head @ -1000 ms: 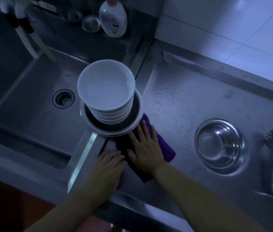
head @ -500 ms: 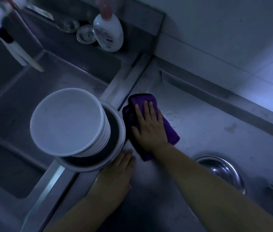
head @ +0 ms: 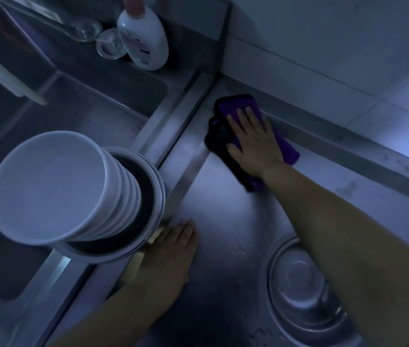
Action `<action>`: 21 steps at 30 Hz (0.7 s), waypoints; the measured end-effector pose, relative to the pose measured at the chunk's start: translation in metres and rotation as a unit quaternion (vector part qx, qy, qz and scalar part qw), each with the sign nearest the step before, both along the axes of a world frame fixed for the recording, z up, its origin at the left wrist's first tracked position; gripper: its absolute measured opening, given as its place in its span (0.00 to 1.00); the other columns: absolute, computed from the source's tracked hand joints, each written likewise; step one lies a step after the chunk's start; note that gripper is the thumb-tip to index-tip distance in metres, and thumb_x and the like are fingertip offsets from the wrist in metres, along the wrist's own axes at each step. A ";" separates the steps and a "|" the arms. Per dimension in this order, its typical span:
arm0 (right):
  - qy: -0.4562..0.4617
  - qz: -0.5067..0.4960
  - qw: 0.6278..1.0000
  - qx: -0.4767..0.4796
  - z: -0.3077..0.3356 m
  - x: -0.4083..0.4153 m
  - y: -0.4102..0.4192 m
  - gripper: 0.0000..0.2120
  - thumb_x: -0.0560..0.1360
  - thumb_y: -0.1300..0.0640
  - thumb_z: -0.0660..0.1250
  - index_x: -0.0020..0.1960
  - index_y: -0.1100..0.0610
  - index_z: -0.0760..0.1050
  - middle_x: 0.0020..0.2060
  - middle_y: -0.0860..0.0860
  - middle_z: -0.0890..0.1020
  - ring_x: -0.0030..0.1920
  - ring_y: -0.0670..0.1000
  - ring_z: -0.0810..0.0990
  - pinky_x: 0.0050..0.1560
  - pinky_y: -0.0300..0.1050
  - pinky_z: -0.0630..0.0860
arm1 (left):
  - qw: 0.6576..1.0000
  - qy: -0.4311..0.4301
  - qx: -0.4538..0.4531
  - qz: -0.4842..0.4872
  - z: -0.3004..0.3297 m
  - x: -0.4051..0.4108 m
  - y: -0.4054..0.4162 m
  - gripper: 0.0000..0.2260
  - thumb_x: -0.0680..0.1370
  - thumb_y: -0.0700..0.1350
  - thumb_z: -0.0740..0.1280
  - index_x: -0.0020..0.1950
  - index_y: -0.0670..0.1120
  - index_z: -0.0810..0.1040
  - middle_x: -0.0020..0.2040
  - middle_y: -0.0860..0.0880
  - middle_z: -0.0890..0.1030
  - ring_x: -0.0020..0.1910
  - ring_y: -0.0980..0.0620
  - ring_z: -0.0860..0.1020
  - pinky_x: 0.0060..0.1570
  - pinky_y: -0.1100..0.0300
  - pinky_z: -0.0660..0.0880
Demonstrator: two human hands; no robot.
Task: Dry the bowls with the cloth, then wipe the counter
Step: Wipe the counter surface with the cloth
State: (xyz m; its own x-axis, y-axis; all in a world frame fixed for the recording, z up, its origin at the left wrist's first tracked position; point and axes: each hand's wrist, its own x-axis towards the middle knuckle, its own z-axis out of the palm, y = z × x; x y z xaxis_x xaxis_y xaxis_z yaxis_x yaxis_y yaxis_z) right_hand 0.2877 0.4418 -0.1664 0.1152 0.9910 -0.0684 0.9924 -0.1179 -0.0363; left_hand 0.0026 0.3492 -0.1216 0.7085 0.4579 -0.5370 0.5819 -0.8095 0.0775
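Since the right hand [head: 253, 139] lies flat on the purple cloth [head: 236, 108] with fingers straight and spread, it presses rather than grips; the cloth sits at about 1 o'clock of frame centre, on the steel counter [head: 223, 246], close to the back ledge and just right of the sink divider. Left hand [head: 170, 249] rests palm-down on the counter at 6 o'clock, fingers straight and together, holding nothing, just beside the plates [head: 153, 211] under the bowl stack.

Stack of white bowls [head: 48, 186] at 9 o'clock, on the strip between sink [head: 73, 116] and counter, leaning toward the camera in this wide-angle view.

Handling judgement: cloth is soft, light and limp, bunches under sideways drag, so flat-palm pressure in its middle suits wiping; pinch a corner to lift. Bowls look ceramic: stiff, heavy as a stack, breakable, probably slick if damp; take them by the rim, one at a time. Counter shows droplets near the metal bowl [head: 306, 284] at 5 o'clock, so wiping looks unfinished.

Soap bottle [head: 143, 38] at 11 o'clock.
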 end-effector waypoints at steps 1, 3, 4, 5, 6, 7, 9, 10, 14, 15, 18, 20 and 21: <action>-0.009 -0.006 1.000 0.000 0.000 0.008 -0.009 0.32 0.77 0.41 0.50 0.78 0.50 0.47 0.77 0.52 0.50 0.77 0.52 0.43 0.73 0.52 0.37 | 1.000 0.005 -0.008 0.006 0.000 0.000 0.001 0.41 0.76 0.51 0.65 0.77 0.41 0.39 0.78 0.44 0.40 0.77 0.46 0.42 0.74 0.51 0.40; -0.019 -0.028 0.999 -0.004 0.002 0.022 -0.031 0.31 0.77 0.41 0.49 0.78 0.49 0.48 0.78 0.52 0.49 0.77 0.52 0.42 0.73 0.52 0.37 | 1.000 0.004 -0.014 0.008 0.002 0.000 0.001 0.39 0.77 0.50 0.64 0.77 0.42 0.40 0.78 0.44 0.39 0.77 0.46 0.42 0.74 0.52 0.41; -0.023 -0.043 0.999 -0.009 0.003 0.026 -0.042 0.32 0.76 0.40 0.47 0.78 0.49 0.48 0.78 0.52 0.49 0.77 0.53 0.42 0.73 0.53 0.36 | 1.000 -0.002 -0.013 0.004 0.003 0.000 0.001 0.38 0.78 0.49 0.63 0.77 0.43 0.40 0.78 0.44 0.39 0.77 0.47 0.42 0.74 0.52 0.42; -0.025 -0.059 0.998 -0.013 0.004 0.027 -0.052 0.32 0.76 0.40 0.46 0.78 0.49 0.48 0.78 0.52 0.49 0.77 0.53 0.42 0.73 0.53 0.36 | 1.000 -0.008 -0.012 0.002 0.003 0.000 0.001 0.38 0.78 0.49 0.62 0.77 0.43 0.40 0.78 0.45 0.40 0.77 0.47 0.42 0.73 0.53 0.42; -0.024 -0.076 0.997 -0.019 0.005 0.026 -0.062 0.32 0.76 0.39 0.45 0.78 0.48 0.47 0.77 0.53 0.49 0.77 0.54 0.42 0.73 0.54 0.36 | 1.000 -0.010 -0.012 0.001 0.004 0.000 0.002 0.38 0.78 0.49 0.62 0.77 0.43 0.40 0.78 0.45 0.40 0.77 0.47 0.42 0.73 0.53 0.42; -0.021 -0.093 0.995 -0.024 0.005 0.022 -0.071 0.32 0.75 0.39 0.45 0.78 0.47 0.47 0.77 0.53 0.49 0.77 0.54 0.42 0.74 0.55 0.37 | 1.000 -0.010 -0.015 0.000 0.005 -0.001 0.003 0.38 0.77 0.50 0.63 0.77 0.43 0.40 0.78 0.46 0.40 0.77 0.48 0.42 0.74 0.54 0.42; -0.013 -0.117 0.993 -0.028 0.005 0.008 -0.087 0.32 0.75 0.38 0.45 0.77 0.46 0.47 0.77 0.54 0.49 0.77 0.55 0.43 0.74 0.57 0.39 | 1.000 -0.013 -0.019 0.001 0.005 -0.002 0.003 0.40 0.76 0.51 0.64 0.77 0.44 0.40 0.78 0.46 0.40 0.77 0.48 0.42 0.74 0.54 0.43; -0.010 -0.120 0.992 -0.030 0.005 -0.002 -0.095 0.32 0.75 0.37 0.45 0.77 0.45 0.47 0.77 0.54 0.50 0.77 0.56 0.43 0.74 0.57 0.40 | 1.000 -0.013 -0.017 0.001 0.006 -0.002 0.003 0.40 0.76 0.51 0.65 0.77 0.44 0.41 0.78 0.46 0.40 0.77 0.48 0.42 0.74 0.54 0.44; -0.001 -0.102 0.994 -0.037 0.004 -0.047 -0.127 0.33 0.74 0.37 0.47 0.77 0.44 0.50 0.77 0.53 0.51 0.77 0.55 0.44 0.74 0.57 0.42 | 0.999 -0.040 -0.021 0.007 0.012 -0.005 0.001 0.40 0.75 0.50 0.66 0.77 0.45 0.43 0.78 0.48 0.41 0.77 0.50 0.43 0.73 0.55 0.45; 0.001 -0.099 0.994 -0.040 0.005 -0.058 -0.135 0.33 0.73 0.37 0.47 0.77 0.44 0.51 0.77 0.53 0.51 0.77 0.55 0.44 0.73 0.57 0.42 | 0.998 -0.050 -0.021 0.015 0.011 -0.007 0.000 0.40 0.75 0.50 0.66 0.77 0.45 0.43 0.78 0.49 0.41 0.77 0.51 0.43 0.73 0.56 0.46; 0.002 -0.093 0.995 -0.045 0.007 -0.091 -0.158 0.33 0.73 0.36 0.47 0.76 0.44 0.51 0.77 0.53 0.52 0.77 0.56 0.44 0.73 0.57 0.41 | 0.996 -0.076 -0.011 0.039 0.012 -0.016 -0.006 0.39 0.75 0.51 0.67 0.77 0.45 0.47 0.78 0.49 0.46 0.77 0.51 0.47 0.73 0.56 0.49; 0.001 -0.085 0.995 -0.053 0.008 -0.114 -0.175 0.33 0.73 0.36 0.46 0.77 0.44 0.50 0.77 0.54 0.53 0.77 0.56 0.45 0.73 0.57 0.39 | 0.991 -0.124 0.037 0.027 0.014 -0.026 -0.013 0.38 0.66 0.49 0.75 0.72 0.41 0.64 0.74 0.44 0.65 0.71 0.47 0.66 0.67 0.54 0.65; 0.003 -0.080 0.995 -0.057 0.008 -0.125 -0.184 0.33 0.73 0.36 0.46 0.77 0.44 0.50 0.77 0.54 0.52 0.77 0.57 0.44 0.73 0.56 0.37 | 0.987 -0.149 0.052 0.022 0.013 -0.033 -0.016 0.38 0.58 0.48 0.80 0.65 0.40 0.74 0.65 0.42 0.75 0.62 0.45 0.76 0.58 0.54 0.74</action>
State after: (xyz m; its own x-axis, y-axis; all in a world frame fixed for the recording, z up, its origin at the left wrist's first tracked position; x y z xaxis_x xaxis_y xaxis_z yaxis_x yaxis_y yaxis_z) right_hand 0.1627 0.2578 -0.1579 0.2712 0.9454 -0.1806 0.9601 -0.2790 -0.0187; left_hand -0.0304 0.3333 -0.1082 0.8068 0.5328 -0.2553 0.5797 -0.7972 0.1683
